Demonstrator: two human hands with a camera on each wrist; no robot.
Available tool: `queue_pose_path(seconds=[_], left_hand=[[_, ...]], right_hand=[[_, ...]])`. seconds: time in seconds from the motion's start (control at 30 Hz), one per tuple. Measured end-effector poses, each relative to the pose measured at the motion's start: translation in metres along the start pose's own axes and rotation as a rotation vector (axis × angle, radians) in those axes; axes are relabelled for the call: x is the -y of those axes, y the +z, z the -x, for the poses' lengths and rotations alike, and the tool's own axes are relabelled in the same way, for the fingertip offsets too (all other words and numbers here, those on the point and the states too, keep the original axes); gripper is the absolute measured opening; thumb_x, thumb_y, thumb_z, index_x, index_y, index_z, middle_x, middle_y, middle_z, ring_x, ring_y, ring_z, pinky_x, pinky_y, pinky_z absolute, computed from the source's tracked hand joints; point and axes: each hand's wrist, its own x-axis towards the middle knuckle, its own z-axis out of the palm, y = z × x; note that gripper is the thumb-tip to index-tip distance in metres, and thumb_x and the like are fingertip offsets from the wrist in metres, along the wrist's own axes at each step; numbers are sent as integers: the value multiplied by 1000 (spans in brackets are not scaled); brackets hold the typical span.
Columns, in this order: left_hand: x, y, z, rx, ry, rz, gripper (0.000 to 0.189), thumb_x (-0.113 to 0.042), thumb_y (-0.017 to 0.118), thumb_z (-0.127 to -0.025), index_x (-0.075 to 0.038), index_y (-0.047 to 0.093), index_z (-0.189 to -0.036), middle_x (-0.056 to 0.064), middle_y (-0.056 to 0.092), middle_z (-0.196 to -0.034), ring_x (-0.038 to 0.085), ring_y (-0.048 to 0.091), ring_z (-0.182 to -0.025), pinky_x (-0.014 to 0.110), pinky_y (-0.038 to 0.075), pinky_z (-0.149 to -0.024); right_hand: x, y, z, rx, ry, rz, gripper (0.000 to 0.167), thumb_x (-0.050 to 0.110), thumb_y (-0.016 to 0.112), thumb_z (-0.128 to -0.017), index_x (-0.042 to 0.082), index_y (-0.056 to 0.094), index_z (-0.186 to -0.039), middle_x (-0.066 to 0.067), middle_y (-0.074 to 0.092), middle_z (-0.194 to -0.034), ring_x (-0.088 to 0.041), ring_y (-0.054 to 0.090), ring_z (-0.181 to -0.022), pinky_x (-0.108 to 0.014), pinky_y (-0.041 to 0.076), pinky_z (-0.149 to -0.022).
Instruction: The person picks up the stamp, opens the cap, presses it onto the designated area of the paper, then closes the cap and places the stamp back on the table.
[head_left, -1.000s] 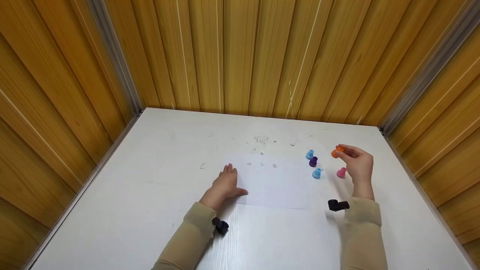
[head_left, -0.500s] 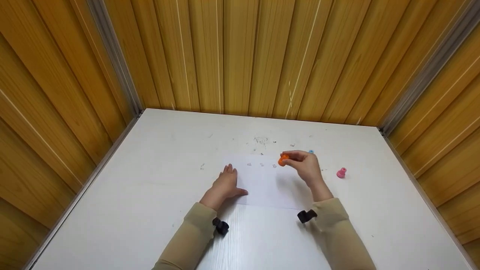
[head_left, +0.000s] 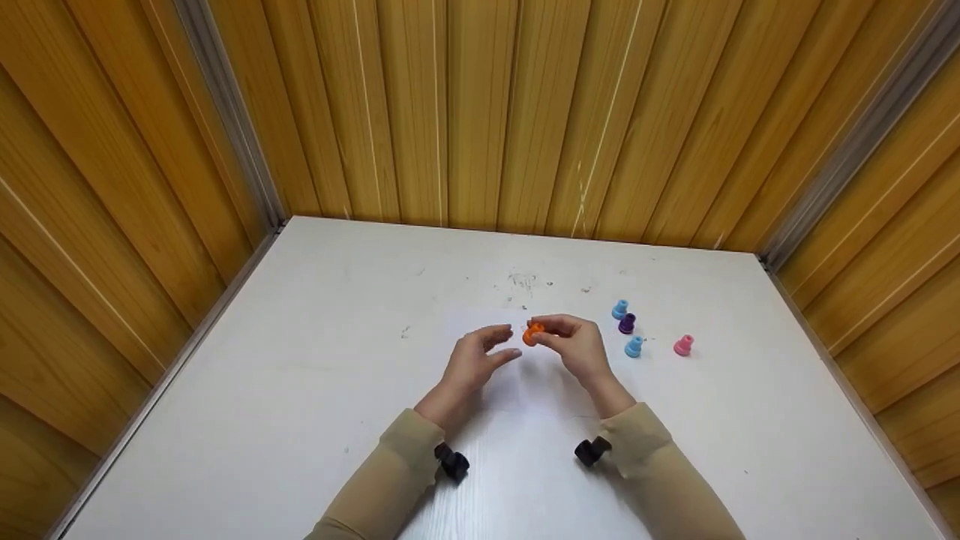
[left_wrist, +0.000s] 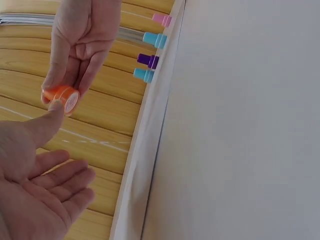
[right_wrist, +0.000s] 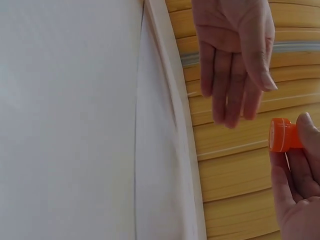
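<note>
Right hand [head_left: 577,349] has the orange stamp [head_left: 533,334] pinched between thumb and fingertips, held up off the table [head_left: 330,300], roughly at the middle and above the sheet of paper [head_left: 517,386]. Stamp's tilted a bit: wide base angled down toward the table, knob end in the grip. Left wrist view shows a pale printed face on the base; too small to read the design.

Left hand [head_left: 472,364] is just beside it, also raised, fingers relaxed and spread apart from the thumb, palm side toward the stamp. Head and right wrist views show a gap between left thumb and stamp; in the left wrist view the thumb tip overlaps it. The two hands are near each other, apart.

Four more stamps on the table, right of the paper, all standing upright on their bases, knobs up: rear light blue stamp [head_left: 620,309], purple stamp [head_left: 627,323] just in front of it, front light blue stamp [head_left: 634,346] nearer the person, pink stamp [head_left: 683,345] off on its own further right. Can't tell if the rear blue and purple touch.

Dark smudges [head_left: 523,280] on the tabletop beyond the paper. Tan sleeves [head_left: 390,480], a small black camera [head_left: 452,463] at each wrist. Wood-look panelling [head_left: 480,112] behind.
</note>
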Motion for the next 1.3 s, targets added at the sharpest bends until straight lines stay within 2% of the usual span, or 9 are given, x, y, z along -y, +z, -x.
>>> queue_pose_path(seconds=[0.07,0.17,0.4,0.6,0.77,0.93,1.07,1.17,1.3], left_hand=[[-1,3,0,-6,20,93,47,-15,79,-91,-1,67,-134,15,72,-131,31,69,-123,40,58,-105],[-1,7,0,-24,41,178,39,-10,79,-90,0,71,-127,16,75,-121,28,75,-111,32,63,-93],[1,10,0,-90,35,275,30,-9,80,-88,0,76,-117,17,77,-117,26,76,-106,30,63,-90],[2,12,1,-127,37,291,26,-9,81,-87,1,77,-111,18,78,-111,26,76,-103,31,64,-89],[1,11,2,-133,53,266,26,-11,82,-86,1,78,-109,17,78,-109,25,77,-102,29,64,-87],[1,10,2,-132,80,257,25,-9,82,-86,2,77,-108,18,78,-108,25,77,-101,26,64,-85],[1,11,2,-132,114,245,25,-7,82,-85,4,77,-107,19,78,-106,26,78,-98,25,64,-82],[1,10,2,-131,124,230,26,-8,82,-85,4,78,-107,19,78,-106,26,78,-97,24,64,-81],[1,6,0,-121,111,215,28,-9,83,-85,4,77,-109,18,78,-106,25,77,-97,25,64,-82]], right_hand=[[0,5,2,-8,-10,-33,24,5,80,-89,6,80,-112,-10,79,-110,-15,74,-100,-19,61,-87],[-1,12,5,-18,-23,-91,24,3,80,-88,4,79,-112,-11,79,-110,-15,73,-101,-20,61,-88],[-3,21,9,-19,-21,-131,24,0,77,-89,3,79,-112,-10,79,-111,-14,74,-101,-20,61,-89],[-4,23,9,-27,0,-154,24,-1,76,-89,2,78,-113,-11,79,-113,-15,75,-102,-21,61,-91],[-5,23,9,-28,62,-197,25,1,76,-91,2,77,-116,-12,78,-115,-17,75,-106,-23,61,-92],[-6,24,8,-38,143,-324,27,-1,74,-91,-3,74,-119,-12,78,-115,-16,75,-105,-24,61,-92],[-6,25,7,-51,174,-441,28,-7,71,-92,-9,71,-120,-11,79,-110,-13,75,-101,-24,62,-89],[-7,25,6,-48,162,-461,28,-8,71,-91,-11,71,-119,-10,80,-106,-12,76,-98,-24,62,-88],[-4,20,5,-39,46,-338,27,-6,74,-89,-8,73,-116,-10,80,-107,-11,76,-96,-23,62,-89]])
